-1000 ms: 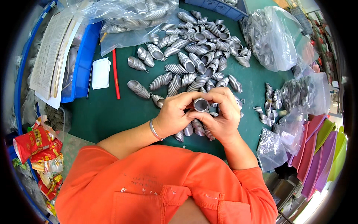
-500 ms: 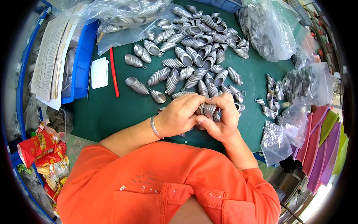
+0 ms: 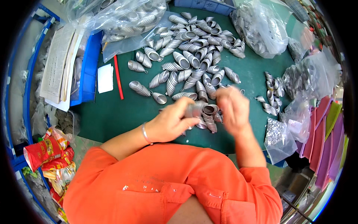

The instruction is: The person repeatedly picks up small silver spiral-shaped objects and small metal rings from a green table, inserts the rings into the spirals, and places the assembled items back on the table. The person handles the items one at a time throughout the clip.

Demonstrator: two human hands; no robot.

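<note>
Viewed from between the hands, a green counter (image 3: 115, 121) is carrying everything. A heap (image 3: 191, 59) of ribbed grey tubes is spreading at twelve o'clock, a clear bag (image 3: 138, 24) of more is lying at eleven and a blue bin (image 3: 92, 63) is sitting at ten. At nine, the left hand (image 3: 169, 117) is gripping a blurred held tube (image 3: 194, 111), thumb and fingers wrapping it, over the heap's near side. At three, the right hand (image 3: 235, 110) is blurring; how open its fingers are, or whether they're holding anything, I cannot tell.
</note>
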